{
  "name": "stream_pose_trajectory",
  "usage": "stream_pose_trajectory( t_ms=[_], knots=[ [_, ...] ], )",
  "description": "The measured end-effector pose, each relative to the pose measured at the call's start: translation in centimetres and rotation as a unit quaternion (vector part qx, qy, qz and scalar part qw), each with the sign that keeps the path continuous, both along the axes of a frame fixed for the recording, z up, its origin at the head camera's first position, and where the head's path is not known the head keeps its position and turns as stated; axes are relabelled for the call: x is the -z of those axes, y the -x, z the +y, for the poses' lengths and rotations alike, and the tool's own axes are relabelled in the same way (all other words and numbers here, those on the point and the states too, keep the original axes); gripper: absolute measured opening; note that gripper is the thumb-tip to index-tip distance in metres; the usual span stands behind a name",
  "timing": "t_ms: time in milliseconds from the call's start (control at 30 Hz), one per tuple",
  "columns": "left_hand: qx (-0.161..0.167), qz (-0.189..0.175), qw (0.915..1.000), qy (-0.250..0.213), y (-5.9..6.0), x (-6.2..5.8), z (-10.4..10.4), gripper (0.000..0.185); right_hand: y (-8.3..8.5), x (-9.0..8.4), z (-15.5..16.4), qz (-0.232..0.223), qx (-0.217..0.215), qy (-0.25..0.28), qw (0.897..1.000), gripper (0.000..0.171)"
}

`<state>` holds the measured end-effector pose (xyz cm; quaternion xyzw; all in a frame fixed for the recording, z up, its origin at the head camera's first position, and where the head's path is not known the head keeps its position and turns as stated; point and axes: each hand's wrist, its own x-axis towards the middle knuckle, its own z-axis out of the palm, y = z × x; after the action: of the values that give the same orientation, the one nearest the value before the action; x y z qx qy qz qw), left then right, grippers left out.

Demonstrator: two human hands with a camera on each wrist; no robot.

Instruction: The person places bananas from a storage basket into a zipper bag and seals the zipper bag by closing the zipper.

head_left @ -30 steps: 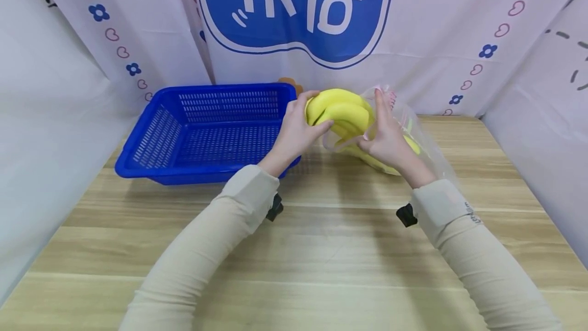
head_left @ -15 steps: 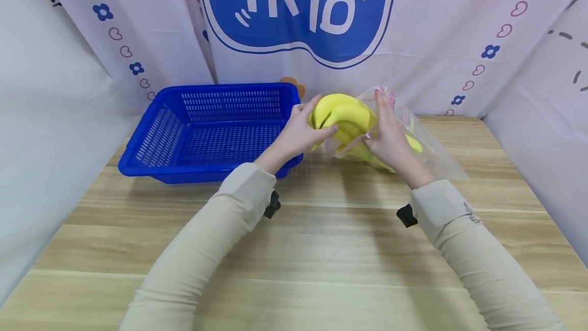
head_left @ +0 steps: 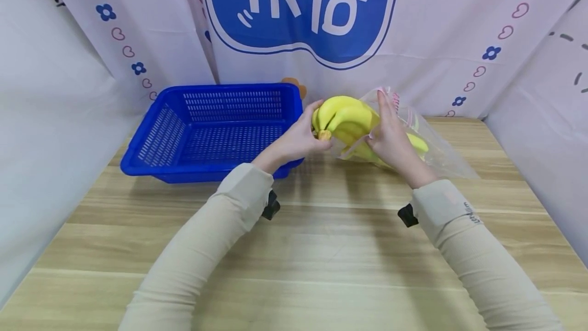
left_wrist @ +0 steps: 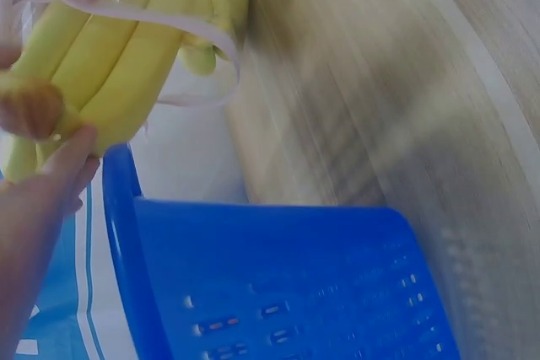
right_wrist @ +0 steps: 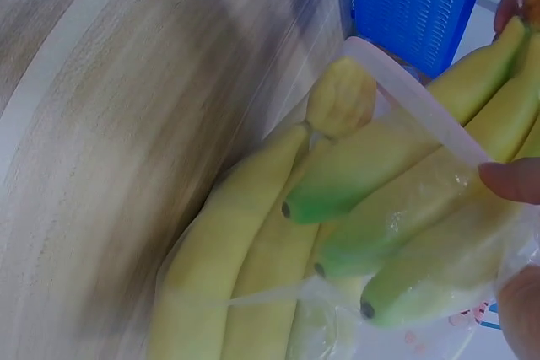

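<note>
In the head view my left hand grips the stem end of a yellow banana bunch. The green tips of this bunch lie inside a clear plastic bag, as the right wrist view shows. My right hand holds the bag by its mouth, whose pale pink rim loops around the bunch. Deeper in the bag, a second banana bunch lies low by the tabletop, its stem toward the opening. The right hand's far fingers are partly hidden behind the bag and fruit.
A blue plastic basket with slotted walls stands on the wooden table, just left of the bananas. Behind it hangs a white printed cloth. Dark wrist mounts sit under both cuffs.
The left hand has shifted slightly right and down with the banana bunch and turned it, so the stem end now shows. The bag's loose end has spread right. The right hand stays nearly still.
</note>
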<state>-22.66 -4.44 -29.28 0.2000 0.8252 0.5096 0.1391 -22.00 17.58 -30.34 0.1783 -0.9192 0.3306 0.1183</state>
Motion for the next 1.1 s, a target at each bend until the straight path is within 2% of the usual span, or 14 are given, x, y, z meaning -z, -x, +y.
stream_pose_trajectory(
  t_ms=[200,400,600,700,833,967,1100],
  knots=[
    [-0.031,0.015,0.9994,-0.005,0.20,0.26,0.32,0.088,0.10,0.32,-0.23,0.001,0.003,-0.012,1.000,0.096],
    [-0.045,0.032,0.9983,-0.019,0.19,0.34,0.63,0.078,-0.07,0.28,-0.56,-0.008,-0.006,-0.022,1.000,0.099],
    [-0.049,0.068,0.9954,-0.047,0.37,0.23,0.74,0.060,-0.18,0.26,-0.46,-0.020,-0.001,-0.077,0.997,0.105],
    [-0.076,0.062,0.9947,-0.030,0.31,0.17,0.72,0.064,-0.09,0.37,-0.37,-0.016,0.007,-0.084,0.996,0.104],
    [-0.094,0.065,0.9933,-0.015,0.21,0.12,0.70,0.074,0.09,0.63,-0.30,0.008,0.006,-0.063,0.998,0.102],
    [-0.054,0.073,0.9958,-0.015,0.13,0.11,0.65,0.075,0.11,0.83,-0.09,0.021,0.010,-0.047,0.999,0.101],
    [-0.016,0.055,0.9979,0.029,-0.10,0.06,0.53,0.091,0.15,0.92,0.25,0.031,0.018,-0.033,0.999,0.102]
  ],
)
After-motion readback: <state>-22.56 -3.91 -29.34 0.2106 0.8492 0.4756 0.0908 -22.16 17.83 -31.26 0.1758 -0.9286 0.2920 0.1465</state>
